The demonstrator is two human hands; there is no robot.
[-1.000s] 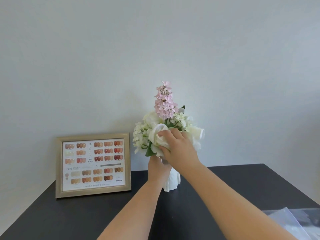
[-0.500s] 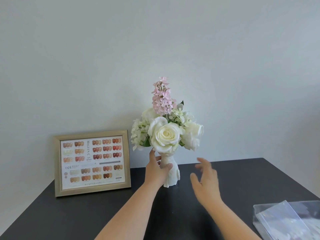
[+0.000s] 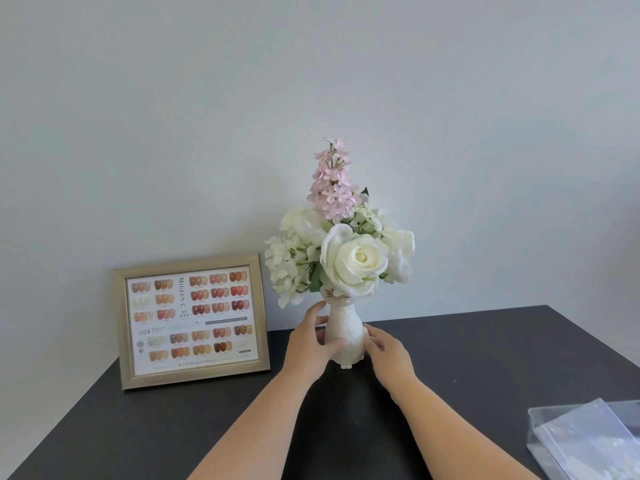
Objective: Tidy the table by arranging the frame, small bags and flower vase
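Upright vase (image 3: 346, 336) near back edge of table (image 3: 491, 358); left hand (image 3: 306, 348) gripped it, right hand (image 3: 389, 356) touched its side, fingers relaxed.

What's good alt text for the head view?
Two hands steady a white flower vase of pale roses on a black table: the left hand grips its body, the right hand touches its side. A gold frame of nail-colour swatches stands left of it; clear plastic bags lie at lower right.
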